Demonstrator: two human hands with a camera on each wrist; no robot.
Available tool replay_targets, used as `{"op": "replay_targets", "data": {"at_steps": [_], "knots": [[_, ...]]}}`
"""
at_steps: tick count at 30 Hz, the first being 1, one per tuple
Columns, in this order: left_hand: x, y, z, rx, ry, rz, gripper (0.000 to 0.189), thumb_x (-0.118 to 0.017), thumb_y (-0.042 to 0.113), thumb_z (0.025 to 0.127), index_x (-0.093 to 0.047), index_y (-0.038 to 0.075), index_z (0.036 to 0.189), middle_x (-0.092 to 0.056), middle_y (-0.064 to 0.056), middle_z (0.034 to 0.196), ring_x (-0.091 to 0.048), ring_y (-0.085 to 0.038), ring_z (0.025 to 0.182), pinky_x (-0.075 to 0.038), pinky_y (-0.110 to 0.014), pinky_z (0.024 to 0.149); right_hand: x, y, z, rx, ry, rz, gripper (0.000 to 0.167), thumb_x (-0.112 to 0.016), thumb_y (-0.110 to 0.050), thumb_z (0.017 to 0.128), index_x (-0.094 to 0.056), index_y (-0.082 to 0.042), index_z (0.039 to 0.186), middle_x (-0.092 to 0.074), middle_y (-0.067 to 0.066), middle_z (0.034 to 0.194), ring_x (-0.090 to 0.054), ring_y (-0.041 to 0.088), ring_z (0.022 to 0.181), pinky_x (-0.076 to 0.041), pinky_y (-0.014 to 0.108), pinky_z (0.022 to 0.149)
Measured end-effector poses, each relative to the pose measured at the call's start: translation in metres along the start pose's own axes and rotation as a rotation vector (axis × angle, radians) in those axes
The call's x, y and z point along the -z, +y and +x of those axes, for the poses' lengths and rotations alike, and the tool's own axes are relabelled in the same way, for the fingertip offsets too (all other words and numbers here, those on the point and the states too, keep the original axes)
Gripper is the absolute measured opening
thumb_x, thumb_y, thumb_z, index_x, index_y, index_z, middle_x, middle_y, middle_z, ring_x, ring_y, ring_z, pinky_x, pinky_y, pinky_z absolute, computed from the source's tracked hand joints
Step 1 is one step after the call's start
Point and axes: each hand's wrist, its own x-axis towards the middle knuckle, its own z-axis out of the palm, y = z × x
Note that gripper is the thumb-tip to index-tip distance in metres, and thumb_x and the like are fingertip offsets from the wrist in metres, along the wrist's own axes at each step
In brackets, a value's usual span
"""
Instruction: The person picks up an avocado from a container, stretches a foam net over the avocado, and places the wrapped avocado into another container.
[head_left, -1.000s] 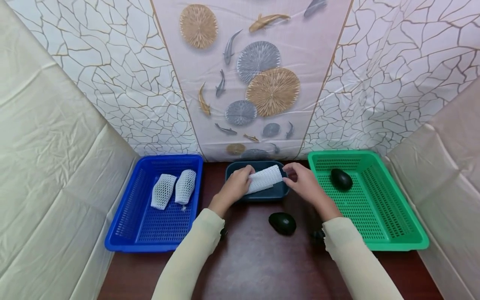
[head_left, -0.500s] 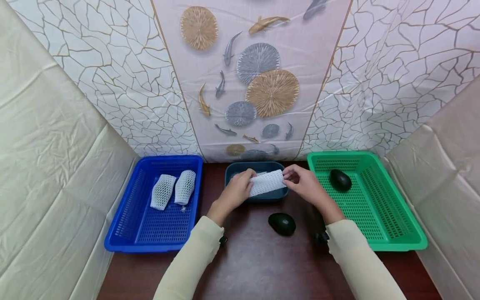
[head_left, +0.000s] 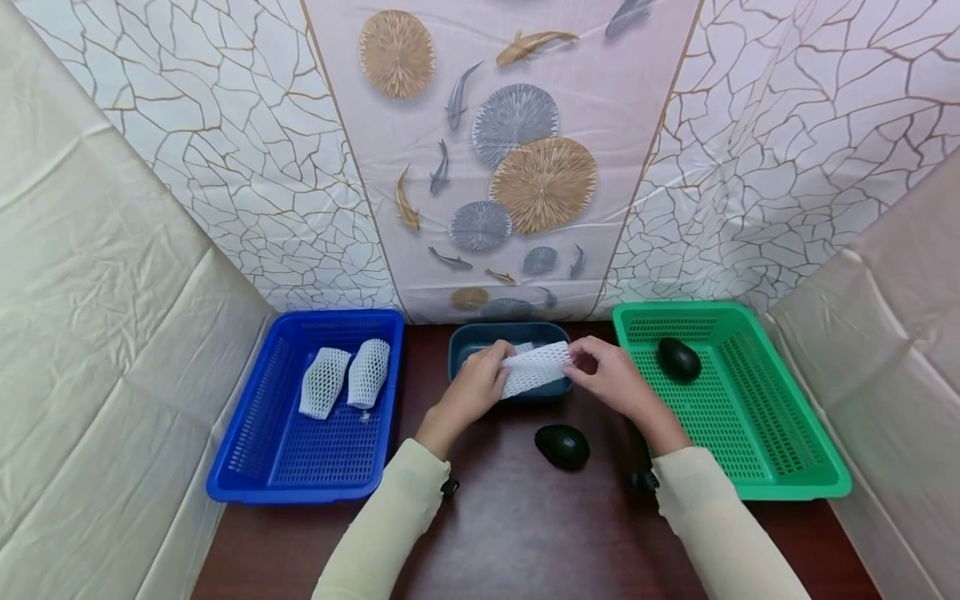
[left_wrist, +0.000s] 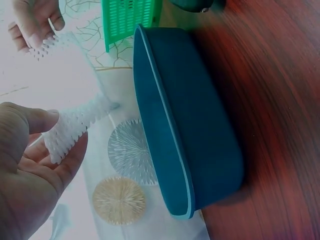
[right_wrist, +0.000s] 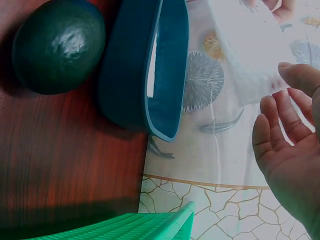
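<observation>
A white foam net sleeve (head_left: 536, 369) is stretched between both hands, above the front of a dark teal bin (head_left: 467, 336). My left hand (head_left: 478, 382) pinches its left end between thumb and fingers, as the left wrist view shows. At the other end, my right hand (head_left: 606, 375) pinches the edge with thumb and fingertips. More white netting shows inside the bin, behind the held sleeve. On the table in front of the bin lies a dark green avocado (head_left: 562, 447), which also appears large in the right wrist view (right_wrist: 60, 47).
To the left, a blue basket (head_left: 300, 492) holds two white net-wrapped pieces (head_left: 325, 383). A green basket (head_left: 810, 492) with one avocado (head_left: 678, 360) stands on the right. Behind the baskets rises a patterned cloth wall (head_left: 517, 283).
The sleeve has come forward and slightly down, toward the bin's front rim. My right hand, earlier apart from the sleeve's end, now pinches it. The loose avocado stays put.
</observation>
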Motion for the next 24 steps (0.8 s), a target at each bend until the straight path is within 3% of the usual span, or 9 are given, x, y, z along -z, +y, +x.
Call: {"op": "replay_targets", "data": {"at_steps": [7,16,24], "knots": [[0.002,0.004,0.0,0.002,-0.01,-0.028,0.024,-0.059,0.009,0.104,-0.057,0.01,0.128,-0.071,-0.009,0.118,-0.067,-0.018,0.094,-0.057,-0.035,0.08,-0.002,-0.003,-0.005,0.002,0.007,-0.019,0.027,-0.076,-0.016,0.094,-0.069,-0.007,0.119,-0.073,0.011,0.115,-0.066,0.026,0.099,-0.057,0.049,0.09],[0.003,0.009,-0.001,0.008,-0.033,-0.043,0.028,-0.058,0.012,0.105,-0.058,0.01,0.132,-0.07,-0.011,0.127,-0.068,-0.021,0.105,-0.057,-0.04,0.088,-0.006,-0.004,-0.014,0.081,0.055,-0.02,0.018,-0.076,-0.01,0.094,-0.069,-0.006,0.11,-0.073,0.01,0.104,-0.066,0.025,0.09,-0.057,0.046,0.081],[0.005,0.026,0.0,-0.011,-0.046,-0.003,0.038,-0.06,0.026,0.105,-0.061,0.008,0.139,-0.065,-0.01,0.139,-0.061,-0.023,0.129,-0.05,-0.042,0.109,-0.01,-0.006,-0.018,0.185,0.126,-0.066,0.016,-0.08,-0.007,0.09,-0.071,-0.006,0.102,-0.072,0.007,0.095,-0.064,0.018,0.081,-0.057,0.041,0.072]]}}
